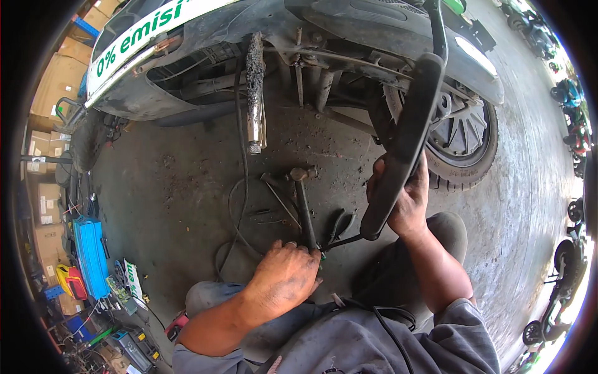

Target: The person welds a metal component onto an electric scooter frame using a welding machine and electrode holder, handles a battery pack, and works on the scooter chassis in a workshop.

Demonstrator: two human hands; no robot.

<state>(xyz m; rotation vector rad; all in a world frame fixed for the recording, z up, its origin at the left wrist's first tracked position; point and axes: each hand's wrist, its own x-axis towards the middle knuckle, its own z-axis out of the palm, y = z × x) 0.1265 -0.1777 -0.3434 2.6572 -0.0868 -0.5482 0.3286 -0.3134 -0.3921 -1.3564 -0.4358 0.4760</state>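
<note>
In the head view, take the hammer (pixel 304 209) as the landmark: it lies in the middle, head away from the person, handle pointing back at them. Right hand (pixel 409 207) is right of the hammer, fingers curled around the black padded bar (pixel 408 140); the grip is closed, thumb side partly hidden. The bar slants, its lower end nearer the hammer's handle, its upper end joining a bent tube (pixel 440 31). A thin rod (pixel 344 242) runs from the lower end toward the handle's butt. Left hand (pixel 286 274) is at that butt, back up, fingers curled in; can't tell if it grips the handle, the rod or both. Pliers (pixel 338 225) lie just right of the handle, a thin metal tool (pixel 280 198) just left. A cable (pixel 244 149) hangs down and loops left of the hammer. Beyond the hammer: the dark scooter (pixel 367 31), a greasy metal tube (pixel 255 93) hanging from it. Wheel (pixel 460 134) is beyond and right; blue case (pixel 91 255) well left, boxes (pixel 51 246) past it.
</note>
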